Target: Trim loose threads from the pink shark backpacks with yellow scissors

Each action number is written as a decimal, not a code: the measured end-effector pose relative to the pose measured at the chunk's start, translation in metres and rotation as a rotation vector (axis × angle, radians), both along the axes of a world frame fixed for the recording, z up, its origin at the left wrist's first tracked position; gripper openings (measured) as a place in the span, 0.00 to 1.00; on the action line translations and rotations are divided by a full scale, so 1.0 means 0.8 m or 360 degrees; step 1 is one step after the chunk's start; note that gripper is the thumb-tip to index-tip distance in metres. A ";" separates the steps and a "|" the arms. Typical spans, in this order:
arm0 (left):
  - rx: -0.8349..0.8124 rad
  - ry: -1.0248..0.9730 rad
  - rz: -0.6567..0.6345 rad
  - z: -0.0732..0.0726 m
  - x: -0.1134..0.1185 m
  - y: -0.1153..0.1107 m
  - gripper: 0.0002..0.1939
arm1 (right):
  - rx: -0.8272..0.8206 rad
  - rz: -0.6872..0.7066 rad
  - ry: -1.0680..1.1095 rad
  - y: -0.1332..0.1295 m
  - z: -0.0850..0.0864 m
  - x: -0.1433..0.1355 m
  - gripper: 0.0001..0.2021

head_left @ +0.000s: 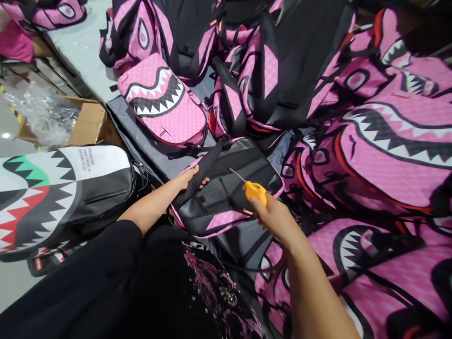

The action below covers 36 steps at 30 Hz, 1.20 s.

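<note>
A small black and pink backpack [243,165] lies back side up in front of me, its mesh back panel and black straps showing. My left hand [192,179] is closed around a black shoulder strap [208,165] at the bag's left side. My right hand [266,209] grips yellow-handled scissors [256,192] above the bag's right part. Their thin metal blades look closed and point up and left over the mesh panel. A small red label [248,212] sits on the bag's near edge, just left of my right hand.
Pink shark-mouth backpacks [399,141] crowd the right side and the back. Another pink bag [162,99] lies just beyond the work. On the left are a white, black, red and green bag [102,183] and a cardboard box [88,125] with clear plastic wrap [49,113].
</note>
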<state>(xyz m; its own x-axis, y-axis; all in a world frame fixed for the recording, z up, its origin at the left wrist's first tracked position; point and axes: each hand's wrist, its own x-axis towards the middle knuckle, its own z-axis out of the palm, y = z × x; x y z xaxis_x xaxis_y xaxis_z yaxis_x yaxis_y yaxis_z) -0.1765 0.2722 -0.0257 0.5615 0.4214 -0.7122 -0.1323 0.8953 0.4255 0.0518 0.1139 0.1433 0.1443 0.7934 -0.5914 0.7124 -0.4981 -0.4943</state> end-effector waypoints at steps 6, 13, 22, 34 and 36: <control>0.0844 0.0513 -0.0275 0.018 0.020 -0.018 0.29 | 0.0097 0.0017 -0.0391 0.056 0.017 -0.006 0.19; 0.2292 0.1345 -0.1076 0.047 0.074 -0.061 0.30 | -0.0038 -0.0221 -0.0795 0.006 0.055 0.020 0.20; 0.2543 0.1445 -0.1140 0.063 0.150 -0.042 0.32 | -0.0394 -0.0272 -0.1125 -0.040 0.042 0.028 0.21; 0.2174 0.0676 -0.1257 0.036 0.095 -0.168 0.25 | -0.0357 -0.0713 -0.0024 -0.201 0.041 0.037 0.19; 0.1602 0.0459 -0.1096 0.035 0.096 -0.155 0.22 | -0.0296 -0.0796 0.0198 -0.225 0.032 0.027 0.18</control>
<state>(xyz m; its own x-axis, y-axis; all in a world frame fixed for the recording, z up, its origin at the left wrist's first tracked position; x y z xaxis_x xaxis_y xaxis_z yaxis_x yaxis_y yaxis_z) -0.0996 0.1484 0.0020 0.7584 0.5305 -0.3787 0.4451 0.0027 0.8955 0.0732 -0.0660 0.1686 0.3973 0.5261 -0.7519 0.3080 -0.8483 -0.4308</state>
